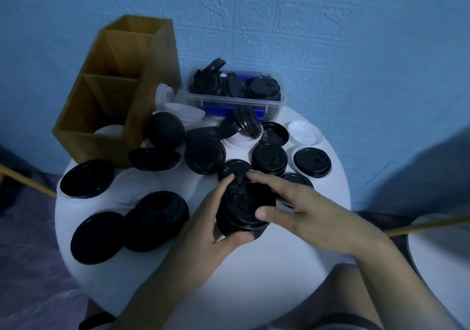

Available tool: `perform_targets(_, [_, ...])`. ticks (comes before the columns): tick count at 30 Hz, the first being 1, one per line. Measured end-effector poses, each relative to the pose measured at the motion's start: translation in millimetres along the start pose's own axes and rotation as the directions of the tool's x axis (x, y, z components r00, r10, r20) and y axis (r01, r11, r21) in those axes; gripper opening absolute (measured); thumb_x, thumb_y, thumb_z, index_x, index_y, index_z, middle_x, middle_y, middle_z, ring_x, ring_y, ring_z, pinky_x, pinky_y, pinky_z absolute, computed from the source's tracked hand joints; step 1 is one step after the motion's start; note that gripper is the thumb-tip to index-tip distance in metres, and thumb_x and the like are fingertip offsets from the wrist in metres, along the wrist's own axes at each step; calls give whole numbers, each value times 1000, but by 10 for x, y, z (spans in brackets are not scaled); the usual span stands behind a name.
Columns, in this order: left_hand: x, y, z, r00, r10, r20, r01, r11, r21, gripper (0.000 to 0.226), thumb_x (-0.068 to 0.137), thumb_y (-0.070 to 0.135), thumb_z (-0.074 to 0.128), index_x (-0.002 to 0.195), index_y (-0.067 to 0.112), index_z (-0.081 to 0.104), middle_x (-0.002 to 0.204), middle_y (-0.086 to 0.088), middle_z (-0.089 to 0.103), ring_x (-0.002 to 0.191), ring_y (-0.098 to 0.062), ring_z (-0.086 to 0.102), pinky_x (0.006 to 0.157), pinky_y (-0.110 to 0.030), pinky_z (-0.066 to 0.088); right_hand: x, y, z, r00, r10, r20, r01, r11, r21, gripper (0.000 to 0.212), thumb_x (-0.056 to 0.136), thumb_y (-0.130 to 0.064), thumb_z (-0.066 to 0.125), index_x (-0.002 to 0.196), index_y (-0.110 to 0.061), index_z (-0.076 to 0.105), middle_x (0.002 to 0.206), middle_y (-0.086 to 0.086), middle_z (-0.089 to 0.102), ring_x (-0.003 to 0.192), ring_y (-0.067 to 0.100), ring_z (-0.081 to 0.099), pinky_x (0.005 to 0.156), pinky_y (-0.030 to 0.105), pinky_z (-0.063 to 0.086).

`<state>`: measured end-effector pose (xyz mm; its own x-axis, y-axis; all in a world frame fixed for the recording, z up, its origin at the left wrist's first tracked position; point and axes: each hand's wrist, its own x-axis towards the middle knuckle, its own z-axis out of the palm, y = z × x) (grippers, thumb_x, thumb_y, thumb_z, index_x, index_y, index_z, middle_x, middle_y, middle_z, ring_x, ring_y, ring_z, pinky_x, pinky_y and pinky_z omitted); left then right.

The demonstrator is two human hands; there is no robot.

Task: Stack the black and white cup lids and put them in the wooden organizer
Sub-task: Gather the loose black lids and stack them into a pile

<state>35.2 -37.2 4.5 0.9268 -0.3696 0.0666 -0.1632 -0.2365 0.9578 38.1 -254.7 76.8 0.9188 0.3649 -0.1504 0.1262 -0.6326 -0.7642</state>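
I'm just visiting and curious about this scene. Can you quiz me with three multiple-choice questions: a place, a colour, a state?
1. Where is the organizer? A) table's far left B) table's near right C) floor
2. The stack the left hand and right hand hold is: A) white B) black C) blue
3. The clear bin is: A) empty B) upside down C) holding black lids
Answers: 1 A, it stands by the far left edge; 2 B, its lids are all black; 3 C, black lids fill it.
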Motion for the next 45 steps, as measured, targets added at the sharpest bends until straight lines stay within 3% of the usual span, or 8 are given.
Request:
perform_targets(5, [18, 8, 7, 999, 41, 18, -40, 999, -30, 90, 86, 27, 74, 157, 46, 21, 157, 14, 40, 145, -10, 41, 116, -42, 38, 118, 15, -95, 1000, -6, 13, 4, 989, 147, 61, 98, -13, 65, 152, -29, 42, 142, -21, 58, 132, -5, 51, 117, 32, 39])
perform_targets(11, [96, 36, 65, 993, 28, -113, -23, 999, 42, 81, 78, 47, 74, 148, 54, 32, 147, 17, 51, 136, -9, 50, 110, -44, 45, 307, 4, -281, 998, -16, 66, 3, 982, 187, 49, 96, -10, 66, 143, -17, 54, 132, -10, 67, 124, -3, 59, 104, 18, 46])
perform_targets(17, [101, 66, 98, 982, 39, -185, -24, 996, 84, 79, 79, 52, 68, 146, 58, 27, 145, 24, 47, 136, -1, 47, 109, -38, 46, 1192, -199, -742, 909, -102, -404, 129, 991, 41, 11, 96, -20, 68, 103, -26, 74, 94, 2, 76, 89, 26, 72, 92, 42, 58])
perform_targets(21, [110, 57, 87, 982, 33, -188, -20, 997, 72, 80, 80, 50, 69, 148, 57, 27, 145, 23, 46, 136, -2, 47, 110, -39, 46, 1865, -278, -942, 856, -139, -497, -43, 941, -336, 26, 95, -28, 66, 119, -23, 73, 114, 1, 75, 111, 21, 66, 101, 36, 47])
perform_targets(27, [119, 62, 64, 982, 43, -182, -31, 997, 68, 80, 84, 38, 74, 147, 58, 28, 147, 25, 45, 138, 0, 45, 110, -37, 45, 2288, -319, -1021, 933, -31, -358, -155, 864, -479, 49, 92, -43, 70, 134, -19, 62, 125, 10, 66, 121, 32, 57, 87, 32, 41])
perform_targets(31, [130, 44, 53, 981, 49, -188, -33, 996, 86, 82, 87, 29, 77, 149, 53, 29, 146, 22, 48, 137, -3, 46, 110, -37, 45, 2393, -331, -1044, 946, 55, -319, -196, 881, -430, 54, 84, -47, 76, 129, -20, 64, 117, 8, 65, 114, 30, 59, 84, 31, 43])
perform_targets(38, [138, 35, 58, 981, 52, -186, -37, 996, 86, 82, 86, 34, 76, 150, 52, 29, 148, 22, 46, 138, -4, 45, 111, -39, 44, 2471, -258, -1077, 930, 57, -363, -195, 914, -357, 66, 82, -48, 78, 140, -24, 58, 134, 7, 63, 125, 29, 56, 94, 31, 43])
perform_targets(45, [142, 32, 43, 982, 48, -183, -36, 997, 70, 82, 81, 46, 73, 149, 57, 27, 148, 23, 46, 139, -3, 45, 112, -40, 43, 2060, -463, -1104, 868, -93, -488, 39, 992, -119, 65, 77, -55, 80, 133, -30, 62, 118, -6, 67, 110, 16, 62, 102, 33, 48])
